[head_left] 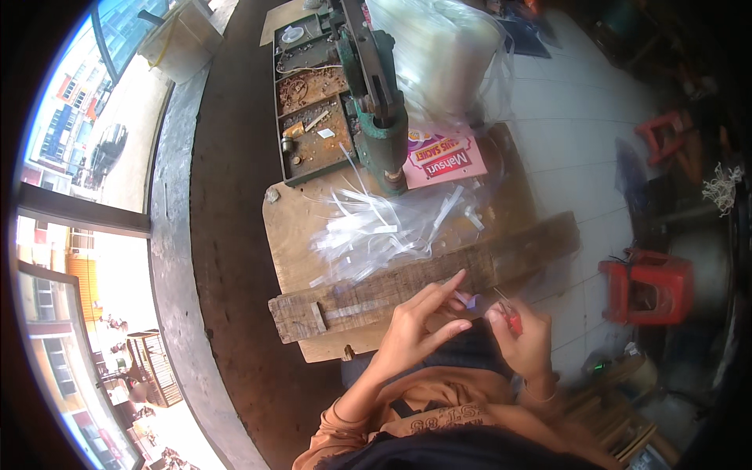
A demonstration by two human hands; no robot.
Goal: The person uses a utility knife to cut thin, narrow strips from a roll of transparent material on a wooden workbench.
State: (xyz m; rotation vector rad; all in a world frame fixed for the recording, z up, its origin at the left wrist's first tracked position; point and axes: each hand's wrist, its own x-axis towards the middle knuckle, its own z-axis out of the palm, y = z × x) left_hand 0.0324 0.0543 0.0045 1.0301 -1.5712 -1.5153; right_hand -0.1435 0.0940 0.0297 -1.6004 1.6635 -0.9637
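Clear plastic strips (372, 229) lie heaped on the desk (288, 223), perhaps work already done; the right hand (526, 338) clasps a red-handled tool (514, 322), and at the loosely spread left hand (423, 319) (pinching or not, one cannot tell) is a bluish scrap (468, 300), apparently unfinished; how much remains is unclear

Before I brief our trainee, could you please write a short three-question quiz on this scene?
1. Which holds the red-handled tool?
a) the left hand
b) the right hand
c) both hands together
2. True or false: the pink box lies to the right of the green press.
3. Fill in: the clear plastic strips are heaped mainly between the green press and the long ____.

Key: 1. b; 2. true; 3. wooden beam.
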